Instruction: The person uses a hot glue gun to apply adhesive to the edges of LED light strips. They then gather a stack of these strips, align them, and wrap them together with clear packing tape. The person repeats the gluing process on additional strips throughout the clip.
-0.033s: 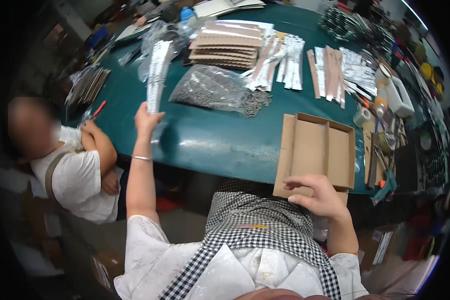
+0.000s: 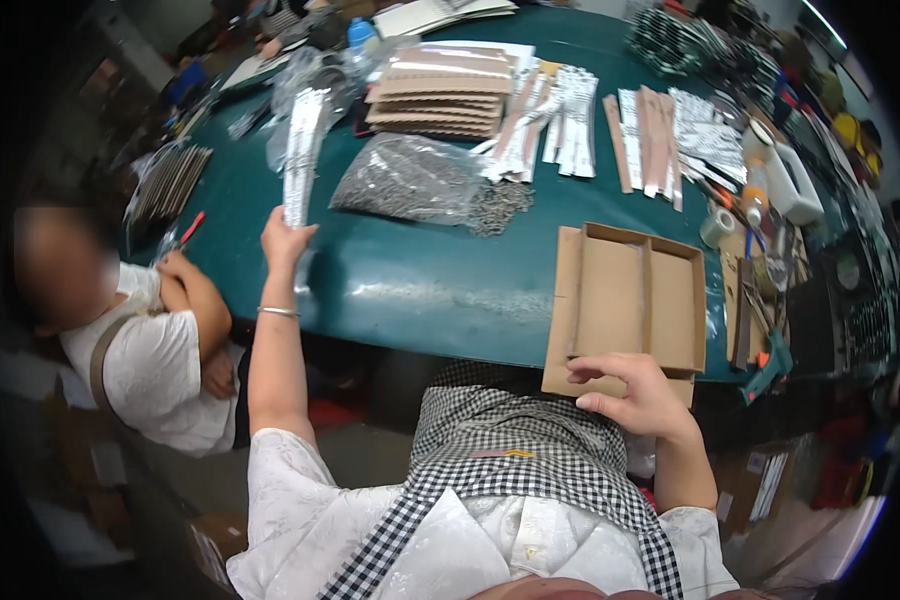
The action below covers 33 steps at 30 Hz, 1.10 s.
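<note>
On the left of the green table, my left hand [image 2: 286, 243] is closed round the near end of a bundle of long white strips [image 2: 303, 150] with dark print. The bundle points away from me. My right hand [image 2: 638, 393] hovers over or rests at the near edge of a shallow brown cardboard tray [image 2: 698, 300]; contact is hard to tell. Its fingers are loosely bent, the thumb apart, and nothing shows in them. A divider splits the tray lengthwise, and a flat cardboard piece [image 2: 561, 320] shows along its left side.
Beyond the hands lie a clear bag of small grey metal parts [image 2: 405, 180], some spilled, stacked cardboard pieces [image 2: 440, 90] and more strips [image 2: 575, 120]. At right are a tape roll [image 2: 716, 227], a white jug [image 2: 795, 185] and a green-handled tool [image 2: 767, 372]. A seated person [image 2: 155, 350] is at left.
The whole view has shifted slightly, so the table's things sit a little further left. My left hand still grips the strips, and my right hand stays by the tray.
</note>
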Tool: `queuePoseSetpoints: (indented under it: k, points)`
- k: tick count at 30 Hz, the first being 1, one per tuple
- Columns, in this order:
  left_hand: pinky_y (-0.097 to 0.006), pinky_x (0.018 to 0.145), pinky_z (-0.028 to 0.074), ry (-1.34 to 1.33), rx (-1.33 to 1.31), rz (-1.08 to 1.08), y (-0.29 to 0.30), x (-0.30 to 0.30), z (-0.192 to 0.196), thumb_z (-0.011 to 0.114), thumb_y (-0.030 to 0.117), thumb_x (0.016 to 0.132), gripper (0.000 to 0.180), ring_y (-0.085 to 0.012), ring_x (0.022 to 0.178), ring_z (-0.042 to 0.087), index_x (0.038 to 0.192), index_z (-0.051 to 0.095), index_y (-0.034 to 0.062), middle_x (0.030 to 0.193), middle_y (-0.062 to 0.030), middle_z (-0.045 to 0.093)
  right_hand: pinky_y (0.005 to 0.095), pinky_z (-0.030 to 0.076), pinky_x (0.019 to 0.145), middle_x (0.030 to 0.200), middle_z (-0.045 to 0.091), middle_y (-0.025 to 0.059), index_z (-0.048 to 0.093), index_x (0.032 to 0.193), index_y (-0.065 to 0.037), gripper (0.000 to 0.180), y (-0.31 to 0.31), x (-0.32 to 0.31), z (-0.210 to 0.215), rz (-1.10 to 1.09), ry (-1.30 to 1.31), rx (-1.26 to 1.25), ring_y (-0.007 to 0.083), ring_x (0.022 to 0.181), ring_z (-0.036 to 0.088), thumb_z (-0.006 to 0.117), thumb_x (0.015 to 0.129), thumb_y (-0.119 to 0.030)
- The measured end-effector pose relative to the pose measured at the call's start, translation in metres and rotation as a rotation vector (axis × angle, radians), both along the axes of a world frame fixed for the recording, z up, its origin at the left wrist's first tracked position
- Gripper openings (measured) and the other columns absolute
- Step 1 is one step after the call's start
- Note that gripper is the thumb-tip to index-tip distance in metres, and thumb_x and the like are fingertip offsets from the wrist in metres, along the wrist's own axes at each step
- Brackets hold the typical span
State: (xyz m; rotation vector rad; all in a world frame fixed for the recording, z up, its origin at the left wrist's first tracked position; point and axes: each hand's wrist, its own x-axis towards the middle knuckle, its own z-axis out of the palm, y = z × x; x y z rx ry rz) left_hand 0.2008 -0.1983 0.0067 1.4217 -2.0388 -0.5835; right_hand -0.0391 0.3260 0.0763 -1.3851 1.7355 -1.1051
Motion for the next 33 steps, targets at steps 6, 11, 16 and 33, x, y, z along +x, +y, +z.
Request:
queuePoseSetpoints:
  k: [6,11,16,33]
  points:
    - [-0.044,0.087,0.053,-0.319,-0.073,0.144,-0.065,-0.018,-0.034,0.086,0.045,0.065,0.062,-0.0335,0.101,0.069,0.116,0.069,0.0121,0.106,-0.0146,0.073,0.037,0.054,0.084,0.1,0.071,0.0133,0.065,0.117,-0.002,0.044,0.045,-0.005,-0.002,-0.155,0.088,0.025,0.0283,0.094,0.069,0.08,0.078,-0.016]
    - [-0.047,0.088,0.052,-0.503,-0.087,0.092,-0.043,-0.028,-0.02,0.081,0.055,0.07,0.066,-0.0365,0.102,0.068,0.116,0.069,0.0099,0.107,-0.0166,0.072,0.0363,0.053,0.084,0.099,0.071,0.0142,0.066,0.113,-0.001,0.041,0.069,-0.028,0.003,-0.316,0.13,0.027,0.028,0.094,0.069,0.079,0.076,-0.013]
    - [-0.047,0.098,0.045,-0.409,-0.458,0.147,-0.008,-0.04,-0.019,0.083,0.034,0.074,0.067,-0.0364,0.12,0.056,0.131,0.058,0.0084,0.132,-0.0166,0.059,0.0363,0.054,0.083,0.1,0.071,0.0145,0.067,0.112,0.0,0.04,0.074,-0.058,0.004,-0.461,0.243,-0.003,0.0276,0.093,0.07,0.078,0.076,-0.014]
    - [-0.038,0.108,0.038,0.32,0.64,-0.798,0.28,-0.435,0.0,0.069,0.037,0.091,0.086,-0.0334,0.133,0.047,0.148,0.025,-0.0109,0.145,-0.0295,0.043,0.0451,0.039,0.108,0.131,0.054,0.0245,0.054,0.127,0.0,0.049,-0.117,-0.335,-0.077,-1.131,0.355,0.267,0.0409,0.125,0.049,0.061,0.084,-0.023]
